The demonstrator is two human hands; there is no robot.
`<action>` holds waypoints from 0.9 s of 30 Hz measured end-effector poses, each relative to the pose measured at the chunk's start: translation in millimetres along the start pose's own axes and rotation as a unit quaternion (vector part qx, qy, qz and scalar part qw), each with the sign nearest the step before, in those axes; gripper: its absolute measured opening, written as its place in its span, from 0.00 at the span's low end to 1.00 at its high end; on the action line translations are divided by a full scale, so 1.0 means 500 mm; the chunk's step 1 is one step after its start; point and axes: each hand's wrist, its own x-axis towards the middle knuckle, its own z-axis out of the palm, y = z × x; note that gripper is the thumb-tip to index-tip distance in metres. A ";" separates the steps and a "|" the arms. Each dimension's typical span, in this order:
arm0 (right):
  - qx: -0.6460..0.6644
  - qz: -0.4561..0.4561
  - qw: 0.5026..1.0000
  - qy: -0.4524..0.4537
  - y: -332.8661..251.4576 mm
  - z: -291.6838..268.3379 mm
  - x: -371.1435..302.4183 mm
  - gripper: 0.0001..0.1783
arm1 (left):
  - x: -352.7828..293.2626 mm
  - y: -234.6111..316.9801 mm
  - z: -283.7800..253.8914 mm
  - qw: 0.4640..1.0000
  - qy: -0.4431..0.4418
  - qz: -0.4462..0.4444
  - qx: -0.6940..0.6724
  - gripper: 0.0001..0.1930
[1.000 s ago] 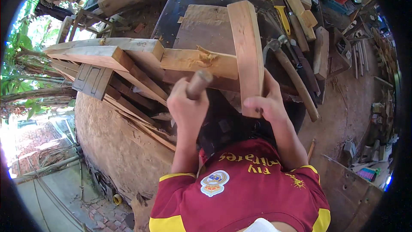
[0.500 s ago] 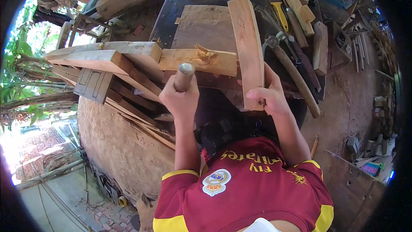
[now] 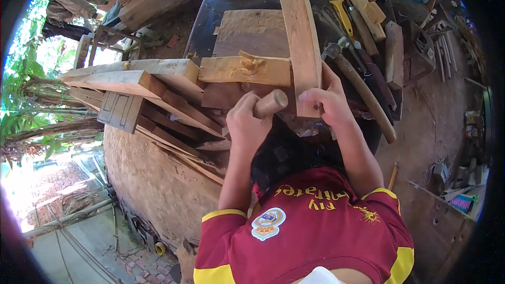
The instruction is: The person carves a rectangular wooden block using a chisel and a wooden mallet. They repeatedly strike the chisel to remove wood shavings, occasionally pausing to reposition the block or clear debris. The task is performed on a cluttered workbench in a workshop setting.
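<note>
My left hand (image 3: 247, 122) is wrapped around a round wooden tool handle (image 3: 271, 103). Its rounded end points up and to the right; the working end is hidden behind the fist. Long and squared, a pale wooden block (image 3: 301, 42) is gripped near its lower end by my right hand (image 3: 332, 99), thumb on the near face and fingers behind. To the left of that block lies a shorter wooden piece (image 3: 221, 71) with curled wood shavings (image 3: 251, 65) on top. Beneath it is a broad brown board (image 3: 247, 31) on the dark bench.
A hammer (image 3: 363, 87), a yellow-handled brush (image 3: 342, 13) and several long-handled tools lie on the bench at the right. Thick beams (image 3: 126, 80) stick out to the left. An upright wood block (image 3: 393, 55) stands at the bench's right edge.
My left hand has moved right and slightly up, and the handle has swung from upright to leaning right. The block in my right hand has risen a little.
</note>
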 end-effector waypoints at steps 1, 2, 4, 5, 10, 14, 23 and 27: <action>-0.004 -0.006 1.000 -0.001 0.001 0.000 0.001 0.40 | -0.008 0.002 -0.001 1.000 -0.012 -0.014 0.014 0.08; -0.007 -0.012 1.000 0.000 0.004 0.001 0.001 0.41 | -0.013 -0.001 -0.003 1.000 -0.005 -0.023 0.013 0.08; -0.006 -0.007 1.000 -0.003 0.005 0.002 0.002 0.41 | -0.021 -0.006 -0.008 0.999 0.009 -0.041 0.009 0.08; -0.007 -0.006 1.000 -0.007 0.002 0.002 0.004 0.41 | -0.021 -0.006 -0.013 0.999 0.025 -0.034 0.016 0.08; -0.030 -0.021 0.999 -0.017 0.008 -0.002 0.004 0.43 | -0.021 0.004 -0.023 0.996 0.084 -0.004 -0.001 0.07; -0.038 -0.039 0.998 0.014 0.007 -0.004 -0.008 0.42 | -0.005 0.069 -0.033 0.998 -0.028 0.017 -0.052 0.09; -0.190 -0.213 0.952 0.112 -0.034 -0.104 -0.148 0.38 | 0.122 0.222 0.062 0.935 -0.102 0.315 -0.128 0.12; -0.163 -0.176 0.951 0.194 -0.076 -0.116 -0.215 0.41 | 0.166 0.223 0.116 0.947 -0.072 0.278 -0.142 0.11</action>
